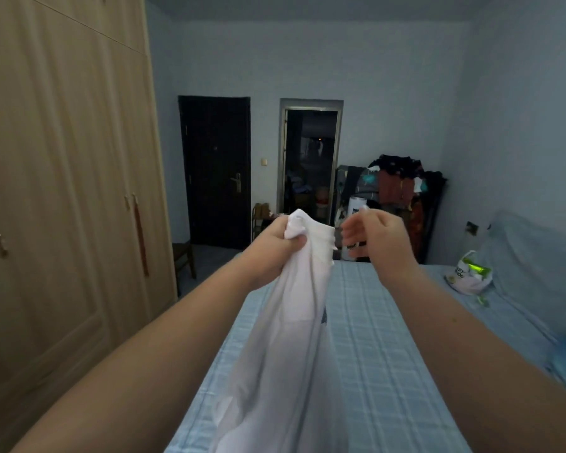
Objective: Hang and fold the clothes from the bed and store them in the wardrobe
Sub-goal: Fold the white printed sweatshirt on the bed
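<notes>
Above the blue checked bed [373, 338], the left hand [275, 243] grips a white garment [294, 322], with its fingers and thumb curled tightly round the bunched top edge. The cloth hangs down in long folds between the two forearms, and its lower part drapes towards the bed cover. The right hand [379, 237] is raised just beside the garment's upper corner. Its fingers are partly curled and blurred, so I cannot tell whether it has hold of the fabric or of anything else. To the left stands the wardrobe [62, 158], with its pale wooden doors closed. A plastic bag [468, 273] lies on the bed's right side. Beyond the bed are a dark door [216, 171] and a heap of clothes [399, 181].
</notes>
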